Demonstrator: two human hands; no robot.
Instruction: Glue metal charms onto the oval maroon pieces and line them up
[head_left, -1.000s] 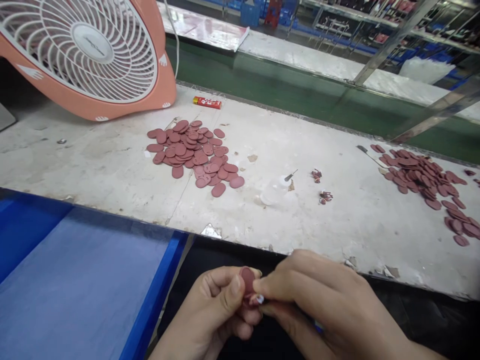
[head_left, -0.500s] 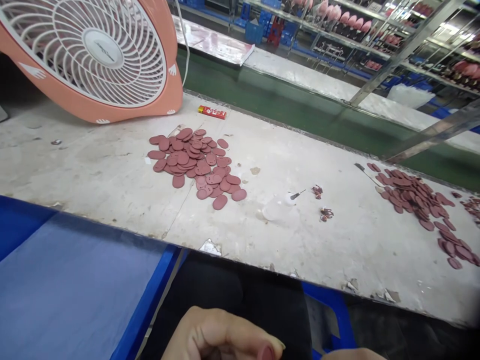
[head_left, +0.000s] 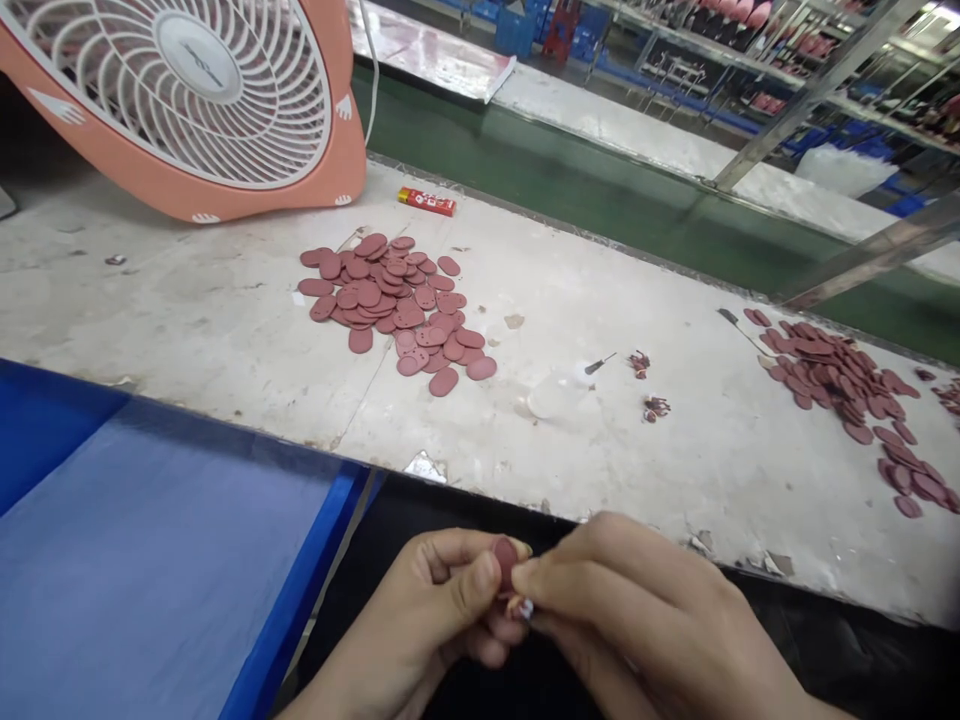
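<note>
Left hand: the left hand (head_left: 424,612) is pinching a maroon oval disc (head_left: 505,562) between thumb and curled fingers, holding it nearly upright.

Right hand: the right hand (head_left: 649,615) is closing in from the 4 o'clock side, its fingertips pressing against a tiny pale-and-brown piece (head_left: 523,608) at the disc's lower edge. I can't tell exactly how that piece is held or joined to the disc.

Hands together: both are working close together, touching around the disc at 6 o'clock, in front of the edge of a scuffed white worktop (head_left: 225,300) and over dark clothing (head_left: 352,650).

Worktop, 12 o'clock: a loose heap of matching maroon discs (head_left: 390,300) is lying there, with a red packet (head_left: 426,201) just beyond it.

Worktop, 3 o'clock: a larger spread of maroon discs (head_left: 832,375) is sprawling there, with a dark-handled metal tool (head_left: 729,316) touching its near end.

Worktop, centre: a small blade (head_left: 600,364), a translucent white plastic piece (head_left: 555,395), and two tiny reddish-brown clusters (head_left: 639,364) are sitting apart.

Surroundings: a peach desk fan (head_left: 187,110) is standing at 10 o'clock, and a blue-edged panel (head_left: 165,560) is lying at 8 o'clock.
</note>
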